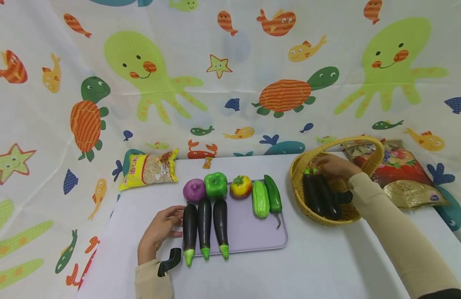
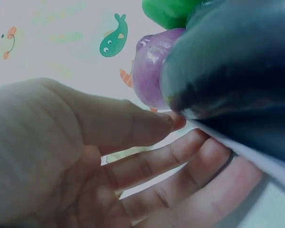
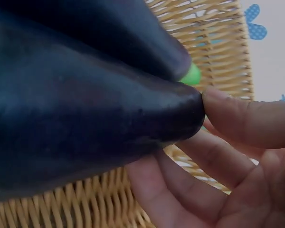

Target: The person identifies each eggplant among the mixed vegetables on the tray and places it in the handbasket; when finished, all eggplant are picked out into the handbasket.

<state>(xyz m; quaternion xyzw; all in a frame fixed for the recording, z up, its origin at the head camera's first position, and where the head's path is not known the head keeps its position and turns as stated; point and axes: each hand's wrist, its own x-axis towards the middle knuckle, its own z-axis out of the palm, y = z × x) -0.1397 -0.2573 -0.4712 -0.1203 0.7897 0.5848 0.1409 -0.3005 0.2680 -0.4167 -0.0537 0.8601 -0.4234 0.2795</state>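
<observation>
My right hand (image 1: 336, 167) reaches into a woven basket (image 1: 298, 198) at the right. In the right wrist view, its thumb and fingers pinch the tip of a dark eggplant (image 3: 109, 111). A second eggplant (image 1: 311, 193) with a green end lies alongside in the basket. My left hand (image 1: 161, 227) is at the left edge of a lilac tray (image 1: 249, 238), its fingers loosely extended by the rim and beside the leftmost eggplant (image 1: 190, 228). Two more eggplants, a middle eggplant (image 1: 204, 222) and a right eggplant (image 1: 220, 222), lie parallel on the tray, green ends toward me.
Along the tray's back are a purple onion (image 1: 194, 190), green bell pepper (image 1: 215, 185), red-yellow fruit (image 1: 240, 187), pale green cucumber (image 1: 260, 199) and green chili pepper (image 1: 273, 194). A yellow snack bag (image 1: 149, 169) stands back left; a red-gold package (image 1: 402, 166) lies behind the basket.
</observation>
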